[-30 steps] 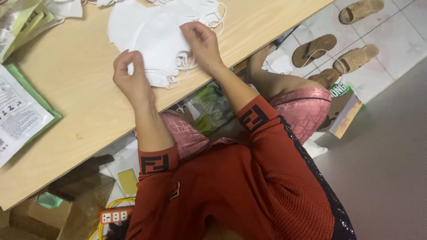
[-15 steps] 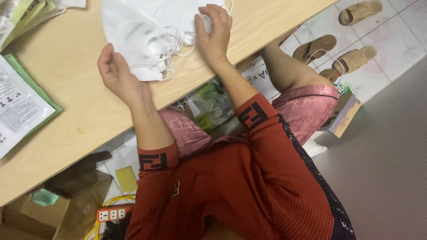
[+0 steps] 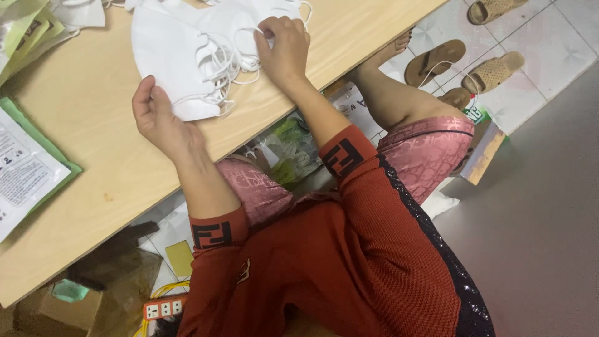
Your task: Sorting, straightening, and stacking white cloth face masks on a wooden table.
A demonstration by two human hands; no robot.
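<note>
From the head camera, looking down. On the light wooden table (image 3: 81,100), near its far edge: a stack of white, soft cloth face masks (image 3: 181,50), fanned out a bit, with thin white ear loops (image 3: 228,65) spilling in a tangle toward the table's near edge.

Left hand (image 3: 159,118) at the table's near edge, palm turned up, fingers apart and gently curled, thumb (image 3: 156,100) resting against the low corner of the stack. Not gripping anything, just propping.

Right hand (image 3: 284,47) on top of the stack, further along the table. Fingertips pinched together on a few of the ear loops; the rest of that hand is bent over the masks.

Probably very light and floppy, these masks. Not breakable, but likely quick to slide off each other and easy to crumple. Loops stretchy and snaggy, so pulling one may well drag others along. Best to hold by the flat cloth body or the folded edge, with a thumb on top and fingers under, and not by a loop alone.

On the table's left end: flat green-and-white paper packets (image 3: 28,168). Under the table: a brown cardboard box (image 3: 56,306) and a white-and-orange power strip (image 3: 163,307). Beyond the table's right end, on the tiled floor: tan sandals (image 3: 433,62).
</note>
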